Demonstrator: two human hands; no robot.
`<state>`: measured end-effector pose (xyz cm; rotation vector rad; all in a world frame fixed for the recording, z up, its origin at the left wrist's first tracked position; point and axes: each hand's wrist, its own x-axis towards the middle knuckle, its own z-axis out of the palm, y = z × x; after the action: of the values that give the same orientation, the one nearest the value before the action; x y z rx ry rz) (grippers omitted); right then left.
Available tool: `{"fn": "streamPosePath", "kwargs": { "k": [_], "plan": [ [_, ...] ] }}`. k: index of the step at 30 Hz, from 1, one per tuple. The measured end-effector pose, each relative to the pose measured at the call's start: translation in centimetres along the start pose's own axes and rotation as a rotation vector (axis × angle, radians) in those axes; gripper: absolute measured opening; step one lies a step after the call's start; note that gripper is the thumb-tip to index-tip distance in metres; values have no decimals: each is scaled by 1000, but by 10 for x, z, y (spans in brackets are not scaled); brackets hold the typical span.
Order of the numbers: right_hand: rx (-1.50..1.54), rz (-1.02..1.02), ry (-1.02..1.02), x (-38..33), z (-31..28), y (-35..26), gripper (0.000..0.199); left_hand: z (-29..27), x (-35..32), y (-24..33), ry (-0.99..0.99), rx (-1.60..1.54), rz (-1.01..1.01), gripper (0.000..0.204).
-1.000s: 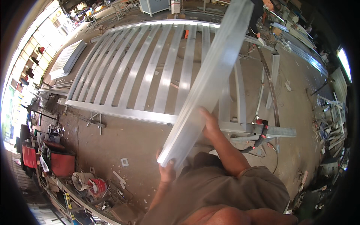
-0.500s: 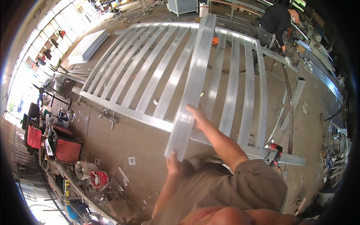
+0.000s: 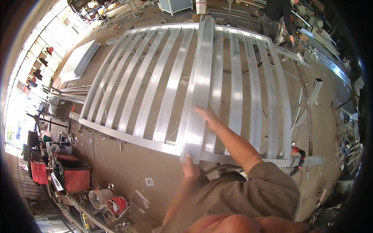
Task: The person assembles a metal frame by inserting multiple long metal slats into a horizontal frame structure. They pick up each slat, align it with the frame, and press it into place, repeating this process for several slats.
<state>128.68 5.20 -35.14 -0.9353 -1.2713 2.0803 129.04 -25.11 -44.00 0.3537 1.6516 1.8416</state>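
I hold a long flat aluminium bar (image 3: 202,81) over a large aluminium gate frame (image 3: 128,136) of several parallel slats lying on the workshop floor. My left hand (image 3: 190,167) grips the bar's near end from below. My right hand (image 3: 208,116) rests on the bar's right edge a little farther up. The bar runs away from me, roughly in line with the slats, above a gap in the middle of the frame.
Another person (image 3: 276,17) bends at the frame's far right corner. A stack of panels (image 3: 79,60) lies at the far left. Red toolboxes (image 3: 75,178), buckets (image 3: 107,200) and clutter line the left side. Loose metal sections (image 3: 314,91) lie to the right.
The bar has swung from a diagonal tilt to the right into line with the slats and come lower over the frame. My hands stayed on its near end.
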Motion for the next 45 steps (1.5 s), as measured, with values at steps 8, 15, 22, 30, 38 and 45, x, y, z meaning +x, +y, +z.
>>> {"fn": "streamPosePath", "kwargs": {
  "k": [8,15,22,30,38,45],
  "plan": [
    [-22,91,104,71,47,-5,82,-23,78,76,-220,448,-171,54],
    [-61,137,137,70,52,-14,83,-42,100,106,-125,-144,-810,71],
    [-497,104,396,54,62,-20,70,-38,110,131,-175,725,30,90],
    [-413,-88,447,-1,6,-57,45,51,81,178,-379,903,220,83],
    [-286,-210,384,-142,-172,-106,56,265,-9,141,-540,560,-57,67],
    [-716,5,467,-280,-336,-81,76,453,-75,71,-528,532,29,63]
  ]
}}
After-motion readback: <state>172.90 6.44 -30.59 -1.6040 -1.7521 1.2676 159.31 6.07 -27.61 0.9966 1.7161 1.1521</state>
